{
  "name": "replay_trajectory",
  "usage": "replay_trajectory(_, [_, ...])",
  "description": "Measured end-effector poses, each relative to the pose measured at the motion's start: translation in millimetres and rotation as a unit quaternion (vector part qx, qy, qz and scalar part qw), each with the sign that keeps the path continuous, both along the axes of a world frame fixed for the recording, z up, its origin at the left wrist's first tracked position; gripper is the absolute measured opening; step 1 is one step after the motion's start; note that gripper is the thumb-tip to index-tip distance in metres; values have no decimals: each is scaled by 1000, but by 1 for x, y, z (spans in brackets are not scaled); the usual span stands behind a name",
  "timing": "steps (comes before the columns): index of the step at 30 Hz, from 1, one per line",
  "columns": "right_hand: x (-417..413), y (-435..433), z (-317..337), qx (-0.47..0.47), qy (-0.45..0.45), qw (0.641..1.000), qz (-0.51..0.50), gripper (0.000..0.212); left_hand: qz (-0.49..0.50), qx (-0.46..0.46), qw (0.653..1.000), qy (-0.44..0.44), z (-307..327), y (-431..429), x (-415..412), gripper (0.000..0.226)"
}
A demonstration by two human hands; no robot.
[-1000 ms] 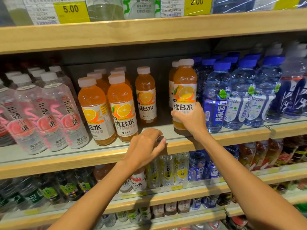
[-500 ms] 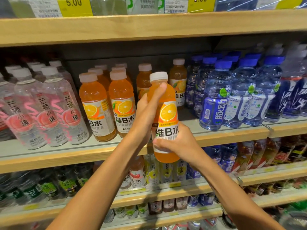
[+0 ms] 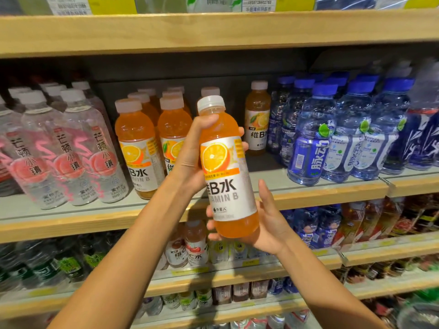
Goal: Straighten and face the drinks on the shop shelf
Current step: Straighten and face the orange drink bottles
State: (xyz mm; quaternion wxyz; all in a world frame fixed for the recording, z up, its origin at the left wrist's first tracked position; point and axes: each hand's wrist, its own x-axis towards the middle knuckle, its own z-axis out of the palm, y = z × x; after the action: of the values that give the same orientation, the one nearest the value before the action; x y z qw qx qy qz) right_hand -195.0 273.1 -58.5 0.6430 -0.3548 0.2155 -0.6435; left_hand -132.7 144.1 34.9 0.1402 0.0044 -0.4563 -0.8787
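Orange vitamin drink in its clear plastic bottle is hanging before the wooden shelf; our left hand is wrapping its shoulder, right hand cupping its base, fingers curled. Probably full, heavy, slick.

Top-shelf price tags cut off by frame edge — bottom-right bottles blurred, labels unreadable.
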Motion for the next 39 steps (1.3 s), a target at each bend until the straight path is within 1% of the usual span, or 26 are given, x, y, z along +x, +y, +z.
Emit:
replay_trajectory(1, [3, -3, 0, -8, 7, 1000, 17, 78, -40, 17, 999, 21, -1, -3, -2, 60])
replay_trajectory(3, [8, -7, 3, -12, 40, 999, 15, 76, -104, 34, 993, 53, -5, -7, -5, 64])
replay_trajectory(5, [9, -9, 4, 1, 79, 997, -15, 73, -147, 57, 985, 69, -12, -10, -7, 63])
replay_trajectory(7, [9, -9, 2, 15, 107, 992, -57, 69, -164, 71, 981, 73, -17, -13, -8, 64])
replay_trajectory(9, [9, -6, 2, 19, 132, 985, -106, 69, -139, 54, 987, 67, -20, -15, -7, 69])
replay_trajectory(10, [9, -5, 3, 24, 149, 979, -137, 69, -108, 27, 992, 53, -20, -15, -6, 73])
replay_trajectory(12, [8, -2, 4, 44, 192, 957, -215, 70, 7, -72, 997, 4, -20, -14, -5, 75])
replay_trajectory(13, [7, 0, 5, 53, 219, 940, -257, 67, 81, -130, 988, -18, -20, -13, -5, 65])
replay_trajectory(14, [6, 1, 6, 62, 250, 918, -301, 62, 147, -176, 973, -29, -21, -11, -4, 49])
replay_trajectory(15, [5, 1, 7, 69, 281, 892, -346, 56, 197, -211, 957, -32, -21, -8, -4, 34])
replay_trajectory(16, [5, 1, 8, 72, 309, 866, -387, 50, 233, -236, 943, -36, -19, -6, -4, 26])
replay_trajectory(17, [6, 0, 8, 75, 330, 841, -422, 46, 257, -255, 931, -40, -17, -2, -5, 23])
replay_trajectory(19, [8, -4, 5, 98, 372, 786, -484, 46, 276, -275, 920, -49, -15, 8, -9, 26])
replay_trajectory(21, [12, -7, 0, 124, 419, 721, -537, 46, 298, -266, 915, -49, -13, 17, -13, 32])
replay_trajectory(22, [13, -8, -3, 129, 440, 695, -554, 45, 318, -256, 912, -46, -12, 21, -15, 34])
replay_trajectory(23, [15, -9, -6, 128, 452, 676, -567, 43, 337, -248, 907, -41, -12, 24, -17, 35])
replay_trajectory(25, [18, -11, -10, 118, 456, 663, -582, 42, 366, -244, 897, -39, -13, 27, -19, 34])
replay_trajectory(27, [20, -12, -13, 112, 441, 677, -578, 44, 377, -244, 893, -33, -15, 29, -19, 31])
replay_trajectory(29, [19, -11, -13, 109, 420, 712, -553, 46, 372, -242, 896, -20, -16, 28, -19, 30])
replay_trajectory(30, [17, -9, -12, 99, 401, 742, -528, 48, 363, -239, 901, -15, -16, 26, -18, 27])
replay_trajectory(31, [15, -6, -11, 82, 374, 780, -495, 51, 348, -235, 908, -10, -15, 24, -16, 21])
replay_trajectory(33, [9, -2, -6, 57, 288, 862, -414, 64, 304, -216, 928, -10, -14, 19, -13, 14])
replay_trajectory(35, [5, 2, -1, 58, 179, 929, -320, 80, 244, -168, 955, -11, -11, 13, -10, 25])
replay_trajectory(36, [5, 4, 0, 55, 139, 951, -270, 80, 211, -137, 968, -7, -10, 10, -8, 34])
replay_trajectory(37, [4, 5, 1, 48, 113, 966, -225, 78, 176, -108, 979, -2, -8, 8, -7, 42])
replay_trajectory(39, [7, 6, 1, 35, 88, 981, -167, 76, 101, -59, 993, 17, -6, 5, -5, 47])
